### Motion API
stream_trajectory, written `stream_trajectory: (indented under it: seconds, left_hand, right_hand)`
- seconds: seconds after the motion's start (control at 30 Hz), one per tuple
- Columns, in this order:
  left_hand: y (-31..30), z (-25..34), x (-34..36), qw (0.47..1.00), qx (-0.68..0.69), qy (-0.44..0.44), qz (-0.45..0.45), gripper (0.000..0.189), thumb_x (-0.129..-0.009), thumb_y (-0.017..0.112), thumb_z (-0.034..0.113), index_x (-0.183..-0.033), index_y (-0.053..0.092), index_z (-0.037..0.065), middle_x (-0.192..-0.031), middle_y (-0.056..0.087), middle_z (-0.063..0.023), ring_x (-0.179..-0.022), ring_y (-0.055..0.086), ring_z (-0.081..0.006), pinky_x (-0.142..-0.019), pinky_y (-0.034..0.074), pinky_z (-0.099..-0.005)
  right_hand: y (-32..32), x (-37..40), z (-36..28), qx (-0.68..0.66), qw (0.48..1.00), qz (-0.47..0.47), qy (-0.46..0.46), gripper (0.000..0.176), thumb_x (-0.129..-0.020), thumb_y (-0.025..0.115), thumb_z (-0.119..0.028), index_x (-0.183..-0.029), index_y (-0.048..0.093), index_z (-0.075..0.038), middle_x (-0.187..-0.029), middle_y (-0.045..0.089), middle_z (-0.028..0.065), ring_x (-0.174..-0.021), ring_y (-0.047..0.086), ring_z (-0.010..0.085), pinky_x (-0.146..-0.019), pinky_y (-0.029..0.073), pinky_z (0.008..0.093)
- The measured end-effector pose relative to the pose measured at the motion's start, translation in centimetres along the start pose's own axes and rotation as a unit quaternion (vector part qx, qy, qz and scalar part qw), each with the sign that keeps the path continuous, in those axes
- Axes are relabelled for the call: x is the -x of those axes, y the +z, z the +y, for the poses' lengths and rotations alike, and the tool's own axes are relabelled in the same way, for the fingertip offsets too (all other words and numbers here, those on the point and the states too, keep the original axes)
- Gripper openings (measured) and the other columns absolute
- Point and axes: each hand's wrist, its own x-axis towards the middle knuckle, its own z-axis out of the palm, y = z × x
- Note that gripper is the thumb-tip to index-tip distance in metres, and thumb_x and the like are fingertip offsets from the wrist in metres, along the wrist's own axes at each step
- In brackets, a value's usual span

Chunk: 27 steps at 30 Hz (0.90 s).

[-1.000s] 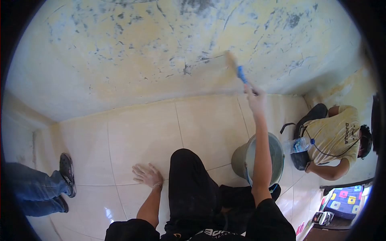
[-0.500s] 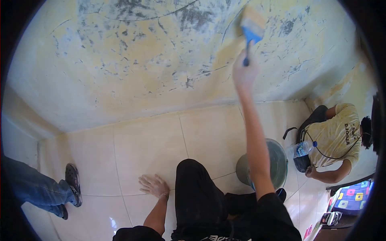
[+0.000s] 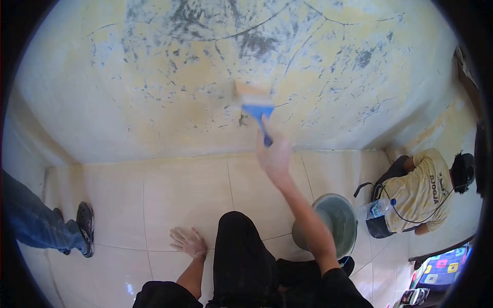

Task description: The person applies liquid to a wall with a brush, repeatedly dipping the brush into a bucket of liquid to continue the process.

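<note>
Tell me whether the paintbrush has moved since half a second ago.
Yes: the paintbrush has gone left and down, from right of the central dark patch on the wall to below it.

Seemingly a home with work in progress; a cracked, patchy wall [image 3: 169,87] lies ahead of the right hand [image 3: 275,156], a bucket [image 3: 343,220] behind that hand; glossy floor tiles [image 3: 179,190] lie beneath the left hand [image 3: 189,241]; colourful patterned fabric [image 3: 444,269] shows far to the right of both.
</note>
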Motion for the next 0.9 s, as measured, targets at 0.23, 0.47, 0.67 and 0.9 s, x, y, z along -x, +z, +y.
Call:
stream_trajectory:
  seconds: [0.23, 0.47, 0.67, 0.9]
  left_hand:
    - [-0.4, 0.4, 0.0, 1.0, -0.001, -0.007, -0.001, 0.067, -0.092, 0.036, 0.047, -0.138, 0.027, -0.001, -0.148, 0.016, -0.0146, -0.139, 0.008, -0.0293, -0.11, 0.003, -0.0516]
    - [0.3, -0.2, 0.3, 0.999, 0.03, -0.005, 0.017, 0.068, -0.091, 0.035, 0.05, -0.138, 0.029, 0.001, -0.147, 0.019, -0.014, -0.138, 0.009, -0.0295, -0.11, 0.003, -0.0531]
    - [-0.6, 0.0, 0.4, 0.998, 0.066, -0.016, 0.012, 0.075, -0.089, 0.034, 0.058, -0.137, 0.031, 0.001, -0.146, 0.024, -0.0132, -0.137, 0.014, -0.031, -0.109, 0.009, -0.0524]
    - [-1.8, -2.2, -0.3, 0.9, 0.427, -0.008, 0.091, 0.058, -0.093, 0.046, 0.038, -0.133, 0.032, -0.002, -0.13, 0.04, -0.0214, -0.12, 0.04, -0.033, -0.097, 0.035, -0.0444]
  right_hand:
    - [-6.9, -12.4, -5.9, 0.004, 0.96, 0.213, -0.179, 0.038, -0.082, 0.057, -0.011, -0.12, 0.057, -0.008, -0.069, 0.055, 0.0196, -0.055, 0.054, 0.0313, -0.053, 0.043, 0.0377]
    - [-2.7, -1.6, 5.4, 0.123, 0.989, 0.027, -0.077, 0.047, -0.081, 0.057, -0.013, -0.128, 0.051, -0.018, -0.075, 0.057, 0.0224, -0.061, 0.058, 0.0371, -0.055, 0.045, 0.0439]
    - [-4.7, 22.1, 9.5, -0.144, 0.956, -0.06, 0.248, 0.033, -0.08, 0.062, -0.016, -0.107, 0.06, 0.003, -0.058, 0.048, 0.0057, -0.052, 0.042, 0.0105, -0.05, 0.036, 0.0304]
    - [-13.0, 30.6, 10.8, -0.209, 0.927, -0.144, 0.275, 0.024, -0.083, 0.063, -0.021, -0.08, 0.058, 0.003, -0.059, 0.043, -0.0003, -0.055, 0.039, 0.0058, -0.048, 0.03, 0.0259]
